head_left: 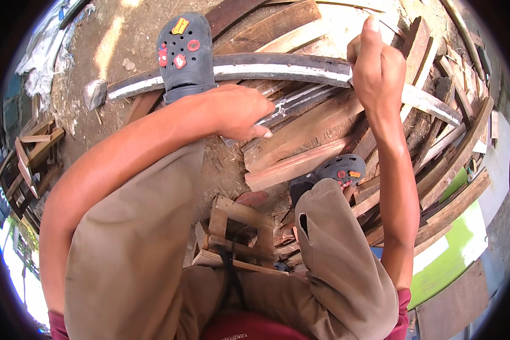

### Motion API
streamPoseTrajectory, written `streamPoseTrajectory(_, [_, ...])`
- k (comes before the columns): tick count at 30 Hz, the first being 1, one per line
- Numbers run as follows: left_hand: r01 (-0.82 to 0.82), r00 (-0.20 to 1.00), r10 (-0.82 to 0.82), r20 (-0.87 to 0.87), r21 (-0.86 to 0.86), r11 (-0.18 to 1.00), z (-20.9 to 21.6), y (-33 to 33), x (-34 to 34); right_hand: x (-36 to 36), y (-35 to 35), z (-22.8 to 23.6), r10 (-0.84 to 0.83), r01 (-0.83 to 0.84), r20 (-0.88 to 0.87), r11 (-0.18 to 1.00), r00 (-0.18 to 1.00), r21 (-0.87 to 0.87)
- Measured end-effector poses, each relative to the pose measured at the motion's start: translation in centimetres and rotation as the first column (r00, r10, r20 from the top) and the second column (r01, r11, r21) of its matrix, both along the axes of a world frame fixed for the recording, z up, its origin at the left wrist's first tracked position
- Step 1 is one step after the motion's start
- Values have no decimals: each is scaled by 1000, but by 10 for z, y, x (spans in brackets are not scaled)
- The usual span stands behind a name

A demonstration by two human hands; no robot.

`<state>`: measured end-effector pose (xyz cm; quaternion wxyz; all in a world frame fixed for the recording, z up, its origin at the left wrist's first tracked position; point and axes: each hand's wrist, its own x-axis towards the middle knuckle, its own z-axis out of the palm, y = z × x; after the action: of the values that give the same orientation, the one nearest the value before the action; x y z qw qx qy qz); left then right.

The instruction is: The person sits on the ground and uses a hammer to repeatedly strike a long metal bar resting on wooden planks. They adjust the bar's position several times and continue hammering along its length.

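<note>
A long dark wooden plank with a white stripe (283, 69) lies across the ground, bowed by the lens, with my left clog (186, 51) against it. My left hand (241, 110) reaches over my knee. Its fingers and thumb close around a shorter grey-and-white painted strip (300, 102) that lies nearer to me. Over the right part of the long plank, my right hand (378, 71) is raised in a fist, thumb on top. Anything inside that fist is hidden.
Bare wood boards (306, 133) lie between my feet, and a heap of old lumber (436, 153) spreads along the right. A small wooden frame (241, 212) is beneath me. A stone (96, 93) sits near the plank's left end. A green panel (453, 249) lies at the lower right.
</note>
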<state>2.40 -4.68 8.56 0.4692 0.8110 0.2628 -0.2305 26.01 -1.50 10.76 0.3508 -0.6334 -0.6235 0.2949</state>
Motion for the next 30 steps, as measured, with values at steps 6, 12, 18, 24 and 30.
streamPoseTrajectory(6, [12,999,-12,-42,16,1000,-2,8,5,24,12,4,-162,165,-363,986,918,-23])
streamPoseTrajectory(12, [-14,997,14,-82,9,1000,-7,16,6,44,-31,9,-20,-6,-453,998,891,-57])
streamPoseTrajectory(18, [-18,996,15,-83,-33,999,-2,25,14,134,-86,-7,34,102,-897,991,441,88])
streamPoseTrajectory(24, [-8,1000,4,31,115,993,-9,21,17,187,-187,39,-203,258,-788,964,581,-58])
streamPoseTrajectory(30, [-71,976,0,217,320,945,18,32,42,160,-185,42,-229,281,-669,959,707,-31])
